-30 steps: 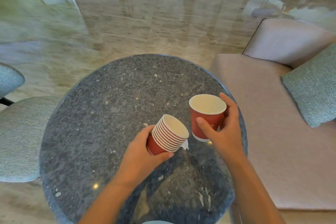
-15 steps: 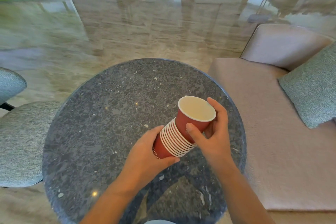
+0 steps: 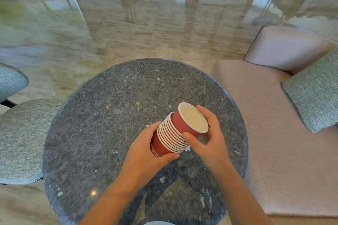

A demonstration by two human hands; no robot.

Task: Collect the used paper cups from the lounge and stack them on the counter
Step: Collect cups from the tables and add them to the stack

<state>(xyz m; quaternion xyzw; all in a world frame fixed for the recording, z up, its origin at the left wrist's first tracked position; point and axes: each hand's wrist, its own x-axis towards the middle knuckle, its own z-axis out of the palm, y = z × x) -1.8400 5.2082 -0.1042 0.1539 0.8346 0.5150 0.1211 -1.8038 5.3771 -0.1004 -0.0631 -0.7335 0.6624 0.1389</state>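
Polished marble floor (image 3: 146, 29) stretched behind a beige sofa (image 3: 274, 133) and a round speckled desk (image 3: 109, 115). Above the desk, the left hand (image 3: 146, 153) gripped the base of a tilted stack of red paper cups (image 3: 170, 138), while the right hand (image 3: 210, 139) curled round the top cup (image 3: 180, 124), nested partway into the stack.

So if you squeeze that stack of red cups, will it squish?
Probably not squishy: the stack of red cups has many nested rims stiffening it. Likely light: the left hand grips just its base. The top cup sits proud and tilted, so it might slip out.
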